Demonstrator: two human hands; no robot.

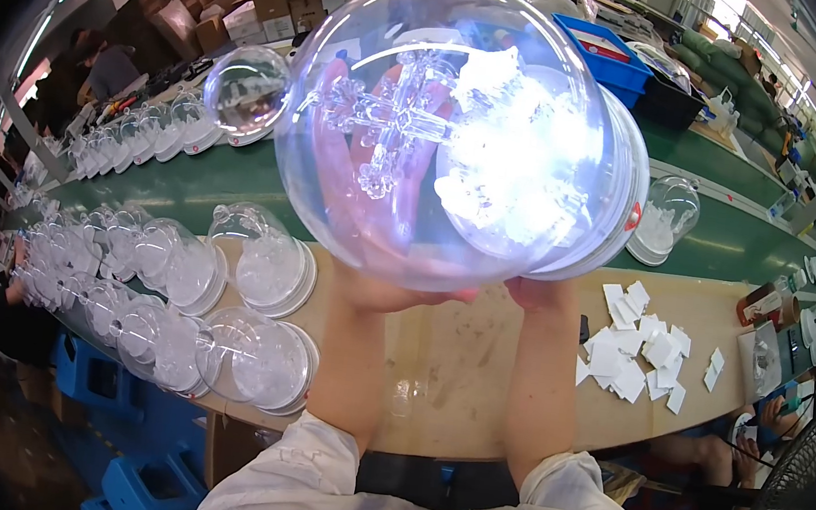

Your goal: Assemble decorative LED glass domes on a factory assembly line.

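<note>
I hold up a clear dome ornament [529, 168] with a round knob at its tip, tilted so the knob points left and the white base faces right. A bright white light glows inside it, over a rough white filling next to a clear, ornate cross [393, 117]. My left hand [384, 288] supports the dome from below and behind, its fingers showing through the clear wall. Near the base end, my right hand [539, 295] grips the underside, mostly hidden by the ornament.
Rows of similar clear domes [260, 364] lie at the left of the tan worktable [444, 380]. Loose white square pieces [639, 347] are heaped at the right. Another dome [668, 224] stands on the green conveyor [731, 247] beyond. A fan [811, 472] is at the right; co-workers sit at both sides.
</note>
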